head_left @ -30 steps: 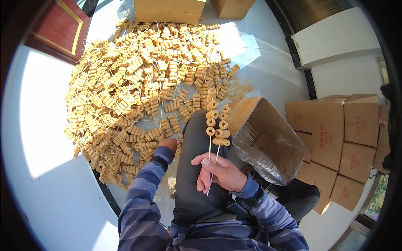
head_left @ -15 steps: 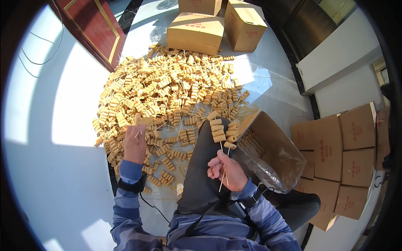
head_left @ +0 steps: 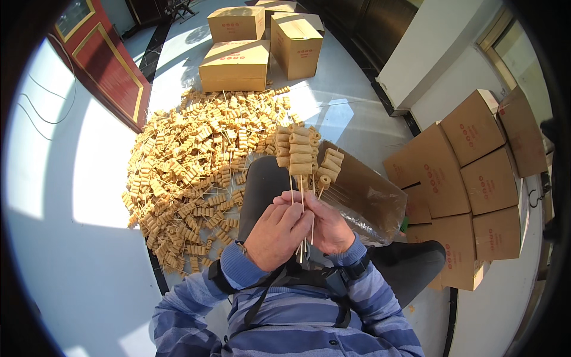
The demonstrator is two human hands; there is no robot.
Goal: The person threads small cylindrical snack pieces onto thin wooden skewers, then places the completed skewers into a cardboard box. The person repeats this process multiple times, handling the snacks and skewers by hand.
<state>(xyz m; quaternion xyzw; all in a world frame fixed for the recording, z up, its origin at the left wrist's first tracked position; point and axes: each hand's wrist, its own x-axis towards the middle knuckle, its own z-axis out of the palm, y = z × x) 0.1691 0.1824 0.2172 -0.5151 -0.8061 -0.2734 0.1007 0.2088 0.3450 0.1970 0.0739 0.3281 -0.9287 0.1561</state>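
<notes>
Frame centre: left hand [head_left: 275, 235] and right hand [head_left: 331, 226] grip skewer bunch [head_left: 301, 152] by its sticks; skewer pile [head_left: 181, 163] centre-left.

Two hands [head_left: 277, 235], two wristbands [head_left: 358, 266] — one skewer pile [head_left: 187, 163], one plastic-lined carton [head_left: 360, 181].

Left hand [head_left: 275, 232] curled against right hand [head_left: 332, 228], both gripping

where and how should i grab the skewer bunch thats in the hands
Probably pinch the bare sticks from the near side, just below the rolls, where the left hand and right hand meet: the thin shafts draw together there, while the bulky rolls spread apart above.
</notes>
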